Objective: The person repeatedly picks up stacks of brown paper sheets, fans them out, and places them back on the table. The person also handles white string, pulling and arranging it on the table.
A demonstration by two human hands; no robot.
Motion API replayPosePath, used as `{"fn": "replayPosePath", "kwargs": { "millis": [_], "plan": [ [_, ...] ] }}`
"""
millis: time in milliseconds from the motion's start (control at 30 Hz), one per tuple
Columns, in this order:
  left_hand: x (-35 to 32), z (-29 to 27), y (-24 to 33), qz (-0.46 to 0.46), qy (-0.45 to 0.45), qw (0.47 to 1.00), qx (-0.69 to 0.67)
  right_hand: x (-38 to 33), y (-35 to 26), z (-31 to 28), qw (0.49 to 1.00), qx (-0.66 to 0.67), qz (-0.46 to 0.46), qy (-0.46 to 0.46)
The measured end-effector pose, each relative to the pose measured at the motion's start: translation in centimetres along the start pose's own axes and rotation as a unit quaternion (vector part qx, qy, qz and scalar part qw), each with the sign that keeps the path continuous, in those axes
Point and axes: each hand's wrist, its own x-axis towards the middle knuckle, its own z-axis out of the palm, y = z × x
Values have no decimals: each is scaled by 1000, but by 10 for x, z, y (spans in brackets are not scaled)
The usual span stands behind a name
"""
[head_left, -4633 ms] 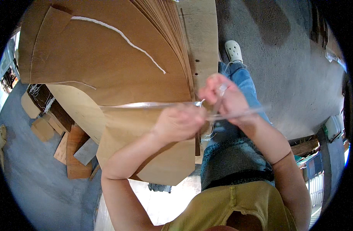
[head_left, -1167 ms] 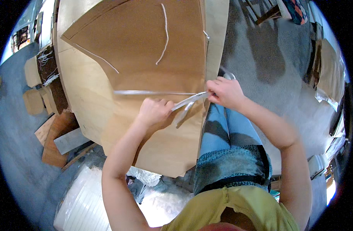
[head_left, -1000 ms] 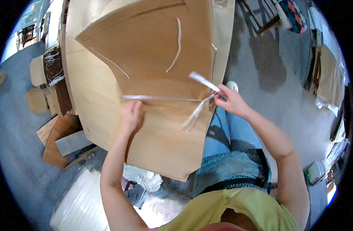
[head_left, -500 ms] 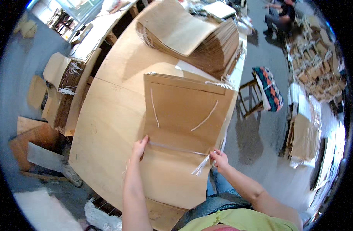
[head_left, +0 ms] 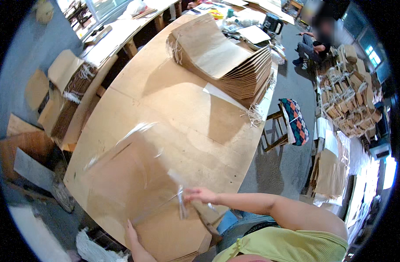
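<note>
A bundle of flat brown paper bags, blurred by motion, lies slanted at the near left of the table. White cord handles show faintly on its face, and a thin white tie crosses it. My left hand grips its near left edge, the thumb on top and the fingers hidden beneath. At the opposite edge, my right hand is closed around the tie, whose loose white plastic strips hang beside the fingertips. Farther back on the table rests a thick, curved pile of brown paper bags with white cord ends.
The wooden table narrows toward the back. A stool with a patterned cushion stands on the right, beyond it bundled brown paper. More stacked brown paper is at left. A person sits at the far right.
The bundle has swung left and toward me, turning on the table. Both hands have moved left with it, the left hand also nearer to me. My view has shifted.
</note>
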Motion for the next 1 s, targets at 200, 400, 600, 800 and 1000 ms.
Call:
{"fn": "replayPosePath", "kwargs": {
  "millis": [200, 400, 600, 800, 1000],
  "plan": [
    [-38, -10, -8, -40, 268, 948, 166, -43, 65, -63, 949, -263, 4, -174],
    [-34, 100, 129, 180, 369, 889, 203, -235, 139, -310, 744, -623, 235, 56],
    [-40, 337, 219, 263, 136, 955, 19, -477, 319, -533, 743, -400, 473, 253],
    [-67, 503, 332, 243, -103, 964, 11, -523, 292, -660, 843, 44, 159, 512],
    [-98, 568, 476, 367, -90, 925, 43, -390, 36, -685, 908, -25, -42, 415]
  ]
}}
